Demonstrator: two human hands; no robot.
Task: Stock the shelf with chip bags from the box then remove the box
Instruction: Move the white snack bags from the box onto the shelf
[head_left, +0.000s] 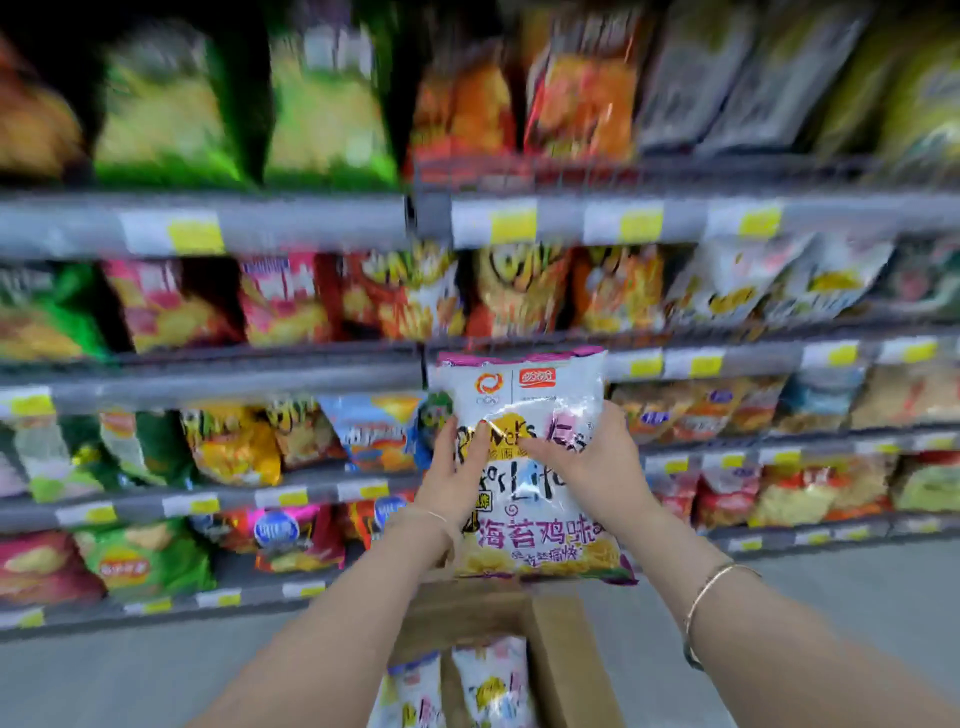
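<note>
The cardboard box (561, 670) at the bottom edge holds at least two white chip bags (493, 686), cut off by the frame. Above it, the left hand (457, 478) and right hand (592, 467) both grip a white-and-purple chip bag (524, 395) upright before the blurred store shelves (260, 223) of snack bags.

Yellow price tags (513, 224) line the rails above grey floor (857, 587).

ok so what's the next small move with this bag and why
Probably lift the white chip bag toward a shelf holding matching white bags: both hands, left and right, hold it upright above the box.
</note>
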